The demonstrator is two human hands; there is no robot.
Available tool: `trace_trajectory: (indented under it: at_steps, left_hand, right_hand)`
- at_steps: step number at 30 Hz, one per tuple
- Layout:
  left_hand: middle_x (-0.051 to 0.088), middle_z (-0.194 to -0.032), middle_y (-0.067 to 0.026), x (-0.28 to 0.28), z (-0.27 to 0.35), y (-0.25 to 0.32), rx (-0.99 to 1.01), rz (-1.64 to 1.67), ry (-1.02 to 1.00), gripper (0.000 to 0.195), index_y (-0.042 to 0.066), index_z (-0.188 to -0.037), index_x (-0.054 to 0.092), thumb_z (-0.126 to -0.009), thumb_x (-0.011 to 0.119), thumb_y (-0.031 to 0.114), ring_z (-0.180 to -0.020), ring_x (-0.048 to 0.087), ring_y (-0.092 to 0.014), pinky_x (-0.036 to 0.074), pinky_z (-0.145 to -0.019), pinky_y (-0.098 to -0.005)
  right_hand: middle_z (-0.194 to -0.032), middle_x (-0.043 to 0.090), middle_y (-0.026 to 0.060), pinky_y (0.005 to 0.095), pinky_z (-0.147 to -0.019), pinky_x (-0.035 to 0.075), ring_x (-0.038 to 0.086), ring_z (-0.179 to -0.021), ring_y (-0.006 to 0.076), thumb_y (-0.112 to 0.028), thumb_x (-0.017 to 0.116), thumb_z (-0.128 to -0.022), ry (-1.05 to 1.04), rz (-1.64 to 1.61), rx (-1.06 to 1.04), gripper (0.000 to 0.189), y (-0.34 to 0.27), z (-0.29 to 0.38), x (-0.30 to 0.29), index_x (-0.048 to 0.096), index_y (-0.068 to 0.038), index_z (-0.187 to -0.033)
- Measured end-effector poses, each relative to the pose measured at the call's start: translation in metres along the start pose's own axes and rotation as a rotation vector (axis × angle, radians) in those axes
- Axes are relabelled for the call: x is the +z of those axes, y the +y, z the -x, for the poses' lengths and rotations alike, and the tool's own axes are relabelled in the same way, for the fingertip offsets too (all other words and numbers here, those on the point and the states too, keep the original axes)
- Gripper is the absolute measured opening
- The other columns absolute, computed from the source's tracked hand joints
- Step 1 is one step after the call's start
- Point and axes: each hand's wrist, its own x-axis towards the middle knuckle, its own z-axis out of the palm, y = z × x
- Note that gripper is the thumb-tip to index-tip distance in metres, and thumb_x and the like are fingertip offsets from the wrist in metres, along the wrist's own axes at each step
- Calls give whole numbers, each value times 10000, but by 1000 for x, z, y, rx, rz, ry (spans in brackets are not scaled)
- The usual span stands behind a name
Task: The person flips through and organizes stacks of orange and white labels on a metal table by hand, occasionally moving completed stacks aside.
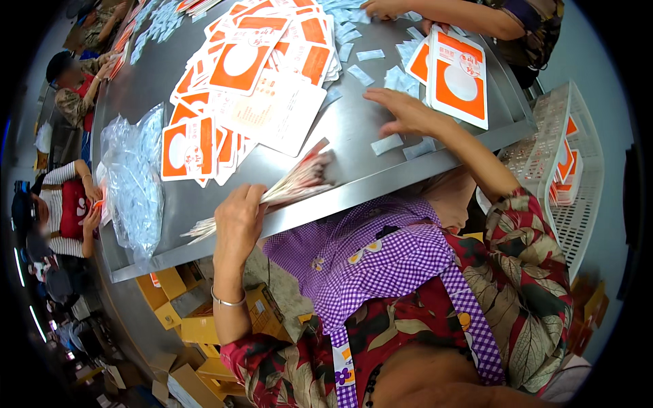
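Note:
My left hand grips a thick bunch of flat pouches at the table's near edge. The bunch is seen edge-on, its far ends fanned and blurred. Over the table, my right hand holds nothing, with its fingers apart. Just below it lie two light blue sachets, and more sachets are heaped beyond it. To its right leans a stack of orange and white printed pouches. A large spread pile of similar pouches covers the table's middle, one showing its pale printed back.
A clear plastic bag of blue sachets sits at the metal table's left. Across the table, a co-worker's hand is among sachets. A white perforated basket holding pouches stands right. Cardboard boxes lie below; other people sit left.

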Motion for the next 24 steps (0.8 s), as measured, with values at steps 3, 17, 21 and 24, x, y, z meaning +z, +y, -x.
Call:
trace_trajectory:
  at_steps: [3,17,21,24]
  left_hand:
    - [586,-824,-132,2,-12,17,18,5,20,350,55,-1029,550,-712,695,19,-758,592,-335,465,-624,-403]
    - [564,-768,-99,12,-30,34,202,0,-44,479,25,-1102,555,-663,742,66,-703,585,-268,476,-626,-365]
    - [558,-740,-84,20,-32,49,289,-70,-117,425,33,-1070,560,-680,726,64,-687,585,-252,471,-612,-348]
    - [585,-817,-79,8,-39,46,226,-36,7,529,35,-1130,537,-665,766,140,-731,592,-252,473,-635,-351]
  right_hand:
    - [-1491,270,157,445,-1121,257,292,-1366,330,-349,824,-631,129,-175,-266,1048,-51,19,-1,227,-94,-1453]
    - [-1287,472,144,367,-975,419,493,-1164,272,-134,888,-528,526,-308,-112,1102,-53,44,46,252,-87,-1426]
    - [-1116,586,108,331,-901,465,578,-1037,226,-60,870,-553,399,-650,2,1101,-55,43,53,218,-89,-1440]
    - [-981,617,75,315,-817,494,600,-955,190,-34,854,-571,333,-711,178,925,-48,48,53,386,-77,-1368]
